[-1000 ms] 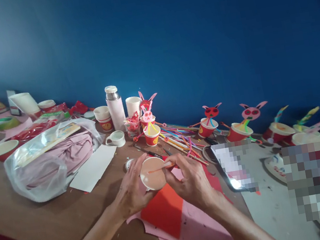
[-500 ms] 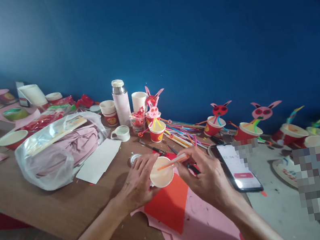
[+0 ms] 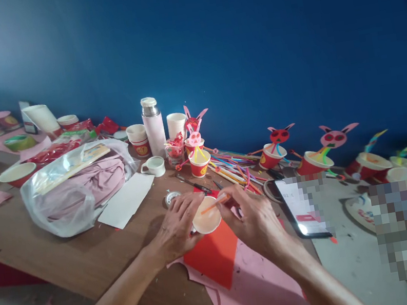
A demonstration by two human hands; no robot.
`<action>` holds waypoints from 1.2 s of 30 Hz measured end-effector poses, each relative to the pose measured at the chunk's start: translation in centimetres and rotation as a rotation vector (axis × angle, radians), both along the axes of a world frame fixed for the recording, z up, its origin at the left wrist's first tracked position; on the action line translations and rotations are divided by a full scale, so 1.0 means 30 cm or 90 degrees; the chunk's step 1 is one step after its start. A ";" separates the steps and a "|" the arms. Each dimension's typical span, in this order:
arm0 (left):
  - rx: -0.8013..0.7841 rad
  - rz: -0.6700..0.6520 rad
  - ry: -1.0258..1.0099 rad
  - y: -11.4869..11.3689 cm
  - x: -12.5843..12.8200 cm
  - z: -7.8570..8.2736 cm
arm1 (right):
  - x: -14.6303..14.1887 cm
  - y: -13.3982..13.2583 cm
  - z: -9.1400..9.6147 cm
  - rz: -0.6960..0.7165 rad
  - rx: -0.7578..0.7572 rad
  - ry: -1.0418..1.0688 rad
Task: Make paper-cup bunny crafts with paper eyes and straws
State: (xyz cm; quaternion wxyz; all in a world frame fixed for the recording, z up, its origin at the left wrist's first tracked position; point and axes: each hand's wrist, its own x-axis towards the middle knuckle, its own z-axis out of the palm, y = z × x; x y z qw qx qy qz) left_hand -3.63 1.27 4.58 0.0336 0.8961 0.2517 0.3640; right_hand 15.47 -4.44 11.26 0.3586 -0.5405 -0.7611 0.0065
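Observation:
My left hand [image 3: 177, 227] is wrapped round a small paper cup [image 3: 207, 221], tipped so its white inside faces me. My right hand [image 3: 251, 217] pinches an orange straw [image 3: 214, 205] whose tip lies across the cup's mouth. Both hands hover just above a red foam sheet [image 3: 213, 255] that lies on a pink sheet [image 3: 257, 289] at the table's near edge.
A phone [image 3: 300, 206] lies right of my right hand. Behind the cup lie scissors [image 3: 195, 185], a tape roll [image 3: 172, 198] and several coloured straws [image 3: 233, 171]. A flask [image 3: 153, 127], cup figures [image 3: 199, 161] and a plastic bag [image 3: 73, 190] crowd the brown table [image 3: 48, 251].
The hands and cup have sunk slightly toward the foam sheets, and the cup has tipped a little flatter. The view has shifted slightly between frames.

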 end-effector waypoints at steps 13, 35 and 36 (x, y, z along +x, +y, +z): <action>-0.155 0.060 -0.149 0.005 -0.023 -0.017 | -0.011 0.034 -0.054 0.068 0.076 0.038; -0.376 0.162 -0.268 -0.006 0.011 0.042 | -0.038 0.043 -0.146 0.021 0.226 0.133; -0.371 0.165 -0.265 -0.006 0.012 0.039 | -0.038 0.045 -0.147 0.011 0.228 0.129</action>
